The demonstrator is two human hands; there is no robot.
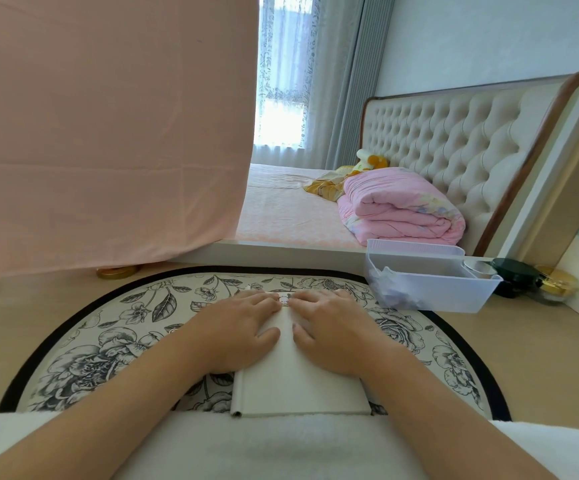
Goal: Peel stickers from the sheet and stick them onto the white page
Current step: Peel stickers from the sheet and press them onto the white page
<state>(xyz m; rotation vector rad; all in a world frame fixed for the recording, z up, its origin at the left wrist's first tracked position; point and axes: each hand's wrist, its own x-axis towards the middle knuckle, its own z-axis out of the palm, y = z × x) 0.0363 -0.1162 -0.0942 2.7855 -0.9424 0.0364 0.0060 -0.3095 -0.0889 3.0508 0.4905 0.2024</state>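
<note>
Floral mat [135,317]: plain white page [291,386], small round sticker [284,300] at top; left hand [239,327], right hand [333,327] flat, pressing.

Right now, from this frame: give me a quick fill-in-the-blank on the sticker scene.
The white page lies on a round mat printed with ___.
The small sticker sits ___ the fingertips of the left hand and right hand.
The clear bin stands to the page's ___.
Missing: flowers; between; right.

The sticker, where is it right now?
Head view, centre: the sticker lies at the far edge of the page, between the fingertips of the left hand and right hand.
</note>
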